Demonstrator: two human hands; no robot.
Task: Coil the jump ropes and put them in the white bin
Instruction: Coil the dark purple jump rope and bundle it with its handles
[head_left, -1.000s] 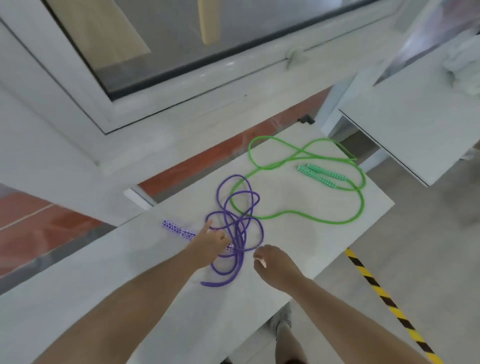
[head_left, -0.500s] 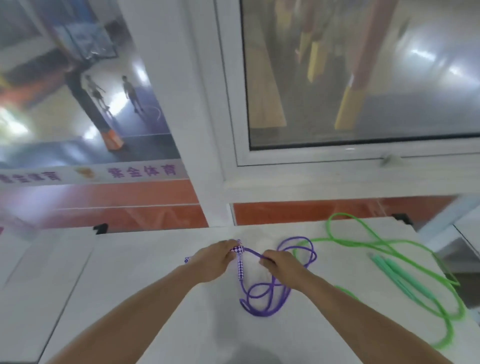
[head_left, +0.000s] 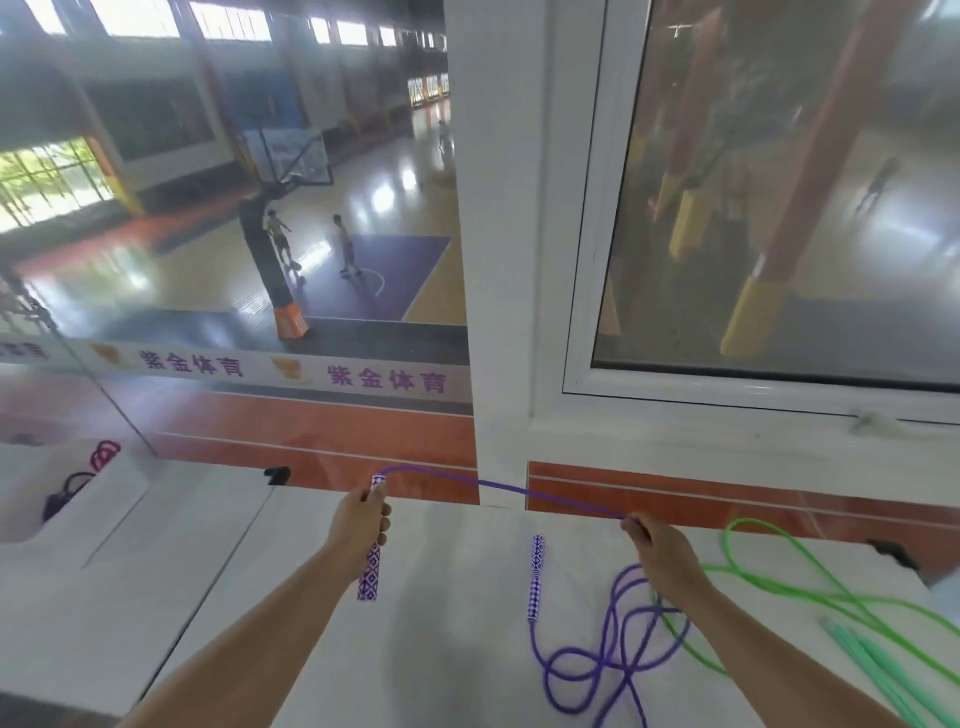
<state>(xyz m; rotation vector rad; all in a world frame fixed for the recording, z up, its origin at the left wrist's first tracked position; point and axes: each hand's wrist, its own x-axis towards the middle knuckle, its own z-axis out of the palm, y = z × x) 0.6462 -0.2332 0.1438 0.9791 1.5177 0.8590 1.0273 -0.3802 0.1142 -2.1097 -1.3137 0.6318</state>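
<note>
My left hand (head_left: 359, 525) grips one patterned handle (head_left: 370, 569) of the purple jump rope, held upright above the table. The purple cord (head_left: 511, 489) runs taut from the handle's top to my right hand (head_left: 661, 551), which pinches it. The rope's other handle (head_left: 535, 577) lies on the white table (head_left: 218, 597) with loose purple loops (head_left: 597, 670) beside it. A green jump rope (head_left: 789, 587) sprawls at the right, its handles (head_left: 862, 660) near the table's right edge. The white bin (head_left: 31, 499) stands at the far left with coiled ropes (head_left: 78, 480) inside.
A white window frame and pillar (head_left: 498, 312) rise right behind the table. A black clip (head_left: 277, 474) sits at the table's back edge, another (head_left: 889, 552) at the right. A seam (head_left: 171, 525) splits the table from the adjoining one on the left.
My left hand has lifted one purple handle upright and moved left. My right hand has slid right along the cord, drawing it taut. The view has tilted up and left, bringing the bin into sight.
</note>
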